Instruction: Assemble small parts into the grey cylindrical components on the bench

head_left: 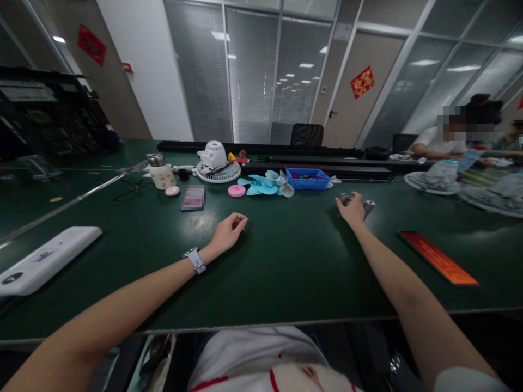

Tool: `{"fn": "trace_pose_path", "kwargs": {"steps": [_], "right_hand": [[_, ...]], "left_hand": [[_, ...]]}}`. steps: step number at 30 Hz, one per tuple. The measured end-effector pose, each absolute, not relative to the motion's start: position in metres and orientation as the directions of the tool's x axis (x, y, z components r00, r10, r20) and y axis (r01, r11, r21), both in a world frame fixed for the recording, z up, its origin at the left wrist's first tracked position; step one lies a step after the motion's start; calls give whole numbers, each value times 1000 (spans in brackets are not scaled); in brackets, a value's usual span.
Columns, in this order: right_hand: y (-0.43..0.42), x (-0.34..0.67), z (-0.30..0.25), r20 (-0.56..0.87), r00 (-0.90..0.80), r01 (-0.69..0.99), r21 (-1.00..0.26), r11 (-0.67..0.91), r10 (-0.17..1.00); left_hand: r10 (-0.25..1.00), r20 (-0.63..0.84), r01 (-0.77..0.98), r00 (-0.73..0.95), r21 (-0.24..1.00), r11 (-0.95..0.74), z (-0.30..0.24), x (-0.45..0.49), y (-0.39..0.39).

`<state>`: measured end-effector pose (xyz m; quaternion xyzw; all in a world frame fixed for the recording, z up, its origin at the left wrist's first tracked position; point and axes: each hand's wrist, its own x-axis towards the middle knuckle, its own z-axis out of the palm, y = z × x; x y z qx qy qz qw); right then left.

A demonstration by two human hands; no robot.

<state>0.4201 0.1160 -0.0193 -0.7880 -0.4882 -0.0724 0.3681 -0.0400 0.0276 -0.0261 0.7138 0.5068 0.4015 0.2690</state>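
Observation:
My left hand (229,231) rests on the dark green table (286,261) with its fingers curled loosely inward and nothing visible in them; a watch sits on that wrist. My right hand (351,208) reaches farther out and lies over small grey cylindrical parts (369,206), its fingers bent around them. Beyond the hands lie light blue fan blades (265,185), a pink round cap (236,190), a white fan grille and housing (216,163) and a blue tray (308,178) of small parts.
A white flat device (44,258) lies at the left edge, and an orange-red card (437,257) at the right. A metal-lidded jar (160,171) and another pink cap (172,190) stand at the back left. Other people sit at the far right with fan parts.

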Motion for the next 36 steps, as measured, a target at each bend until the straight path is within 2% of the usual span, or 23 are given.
{"fn": "trace_pose_path", "kwargs": {"steps": [7,10,13,16,19,22,31,36], "right_hand": [[128,429,-24,439,573,738,-643,-203,692],[122,401,-21,478,535,732,-674,-100,696],[103,341,-20,504,327,691,-705,162,799],[67,268,-17,467,-14,541,-740,400,884],[22,211,-11,409,-331,411,-749,520,850],[-10,185,-4,368,-470,357,-753,554,803],[-16,184,-6,361,-471,304,-790,533,805],[-18,183,-4,370,-479,288,-790,541,796]], "left_hand": [[945,295,498,139,804,-324,-23,-37,25],[937,319,496,144,796,-347,-19,-36,21],[914,357,463,193,788,-406,-10,-33,12],[880,389,421,271,774,-472,1,-29,1],[850,416,406,323,750,-522,7,-25,-7],[823,420,398,382,729,-557,8,-21,-11],[804,378,413,460,710,-570,26,-17,-9],[779,421,443,465,651,-617,34,-17,-10]]}}
